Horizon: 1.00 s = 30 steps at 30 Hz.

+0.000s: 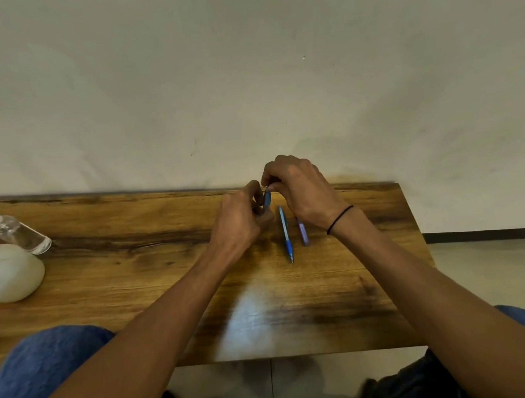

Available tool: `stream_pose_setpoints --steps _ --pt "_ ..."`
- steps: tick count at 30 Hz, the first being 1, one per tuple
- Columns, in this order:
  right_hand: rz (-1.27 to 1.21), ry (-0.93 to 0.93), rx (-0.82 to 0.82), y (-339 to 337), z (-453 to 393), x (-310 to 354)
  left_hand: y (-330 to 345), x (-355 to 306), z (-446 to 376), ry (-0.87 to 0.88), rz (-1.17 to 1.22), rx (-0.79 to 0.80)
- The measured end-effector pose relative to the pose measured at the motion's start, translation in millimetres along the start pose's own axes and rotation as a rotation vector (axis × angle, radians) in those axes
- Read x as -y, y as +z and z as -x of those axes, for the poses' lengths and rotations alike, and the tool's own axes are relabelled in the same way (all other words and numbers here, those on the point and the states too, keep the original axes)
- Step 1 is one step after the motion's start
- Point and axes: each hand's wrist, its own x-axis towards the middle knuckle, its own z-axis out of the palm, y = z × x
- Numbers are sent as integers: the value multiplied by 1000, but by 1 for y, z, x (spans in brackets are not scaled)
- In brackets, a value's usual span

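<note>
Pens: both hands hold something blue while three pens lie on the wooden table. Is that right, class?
No. The head view shows two pens lying on the table, not three: a blue pen and a purple pen. The rest stands.

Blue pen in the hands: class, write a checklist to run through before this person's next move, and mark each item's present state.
1. Left hand grips the held blue pen: ok.
2. Right hand pinches its upper end: ok.
3. Which pen parts are joined or loose: cannot tell, as the fingers hide them.
4. Loose blue pen lies flat on the table, apart from the purple pen: ok.
5. Spray bottle lies at the far left, away from both hands: ok.
</note>
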Motion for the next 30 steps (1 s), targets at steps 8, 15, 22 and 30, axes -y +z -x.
stream_pose_setpoints --steps 8,15,22,30 --pt "119 -22 44 0 1 2 1 -1 1 11 -15 -12" --pt "115 17 50 3 0 1 2 -4 2 22 -26 -6" --pt "34 73 38 9 -2 -3 -1 -6 3 22 -31 -1" --pt "-213 125 55 4 0 -7 -8 -5 3 82 15 -59"
